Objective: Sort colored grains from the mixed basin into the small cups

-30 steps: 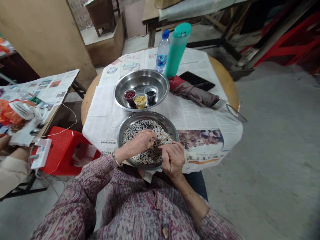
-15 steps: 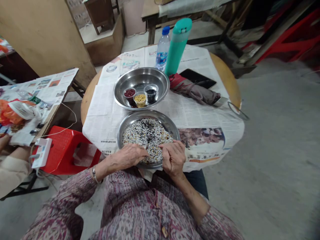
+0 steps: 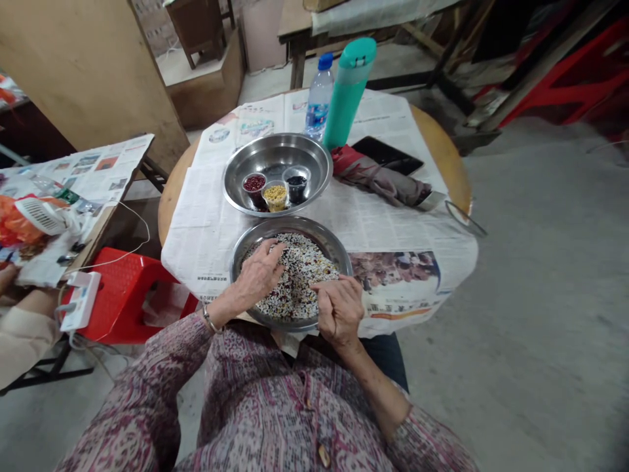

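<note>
A shallow metal basin [image 3: 348, 251] holds a mix of white grains, dark beans and some yellow bits [image 3: 297, 278]. My left hand [image 3: 259, 274] reaches over its left side, fingers stretched out and slightly apart, touching the grains. At the right rim my right hand [image 3: 341, 311] is closed, thumb and forefinger drawn together over the mix; what they hold, if anything, is too small to make out. Behind stands a larger metal bowl [image 3: 230, 187] with cups of red beans [image 3: 254, 184], yellow beans [image 3: 275, 195] and black beans [image 3: 297, 186].
Newspaper [image 3: 196, 216] covers the round table. Beyond the bowl stand a water bottle [image 3: 319, 98] and a green bottle [image 3: 350, 92]. A folded umbrella [image 3: 381, 177] and a black tablet-like item [image 3: 386, 155] lie right. A red stool [image 3: 122, 295] and another person's arm [image 3: 29, 314] are left.
My left hand has moved forward and left, from the near edge to over the grains, its fingers opening. The grains have shifted, covering more of the basin's middle. My right hand stays nearly still.
</note>
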Motion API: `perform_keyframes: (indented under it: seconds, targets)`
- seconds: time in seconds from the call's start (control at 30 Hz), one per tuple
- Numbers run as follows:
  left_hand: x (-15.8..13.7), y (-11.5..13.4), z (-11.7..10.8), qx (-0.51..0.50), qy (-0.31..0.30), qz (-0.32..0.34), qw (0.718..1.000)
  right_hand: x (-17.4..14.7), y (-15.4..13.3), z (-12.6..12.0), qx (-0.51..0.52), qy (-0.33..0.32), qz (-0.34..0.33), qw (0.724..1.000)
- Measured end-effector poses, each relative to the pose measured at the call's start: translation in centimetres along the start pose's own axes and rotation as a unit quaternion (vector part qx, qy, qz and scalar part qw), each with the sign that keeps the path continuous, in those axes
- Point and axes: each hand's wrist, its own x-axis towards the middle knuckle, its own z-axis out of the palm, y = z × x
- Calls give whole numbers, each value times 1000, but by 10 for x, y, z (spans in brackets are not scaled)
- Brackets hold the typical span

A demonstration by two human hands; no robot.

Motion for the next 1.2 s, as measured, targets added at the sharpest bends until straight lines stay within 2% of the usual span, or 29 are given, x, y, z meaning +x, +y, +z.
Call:
perform_keyframes:
  seconds: [0.03,0.1,0.2,0.27,0.37,0.5,0.6,0.73,0.87,1.0,1.1,1.2]
  targets:
    - [1,1,-1,5,-5,12,1000,0,0,0,2,2,-1,1000]
    - [3,7,-4,10,-41,79,996,-1,1,1,11,9,-1,1000]
    - [6,22,-3,4,-91,200,976,-4,1,2,28,40,14,999]
    - [11,29,2,-2,-102,249,963,-5,2,3,39,60,26,997]
    - [24,32,14,-1,-102,296,950,-7,2,4,46,72,32,996]
    - [42,30,24,28,-109,311,944,-7,2,4,42,62,28,997]
    - [52,26,18,75,-122,294,945,-6,3,4,41,60,23,997]
    - [48,12,-6,132,-116,205,963,-4,2,4,48,61,19,997]
    - [20,-7,-25,134,-86,93,983,-3,3,4,48,64,13,997]
    - [-13,-16,-29,96,-34,5,995,-5,4,4,44,63,13,997]
    - [-27,-15,-28,85,-58,-37,994,-6,4,4,40,59,13,997]
    - [-28,-15,-25,60,-100,-47,992,-6,3,4,37,59,12,998]
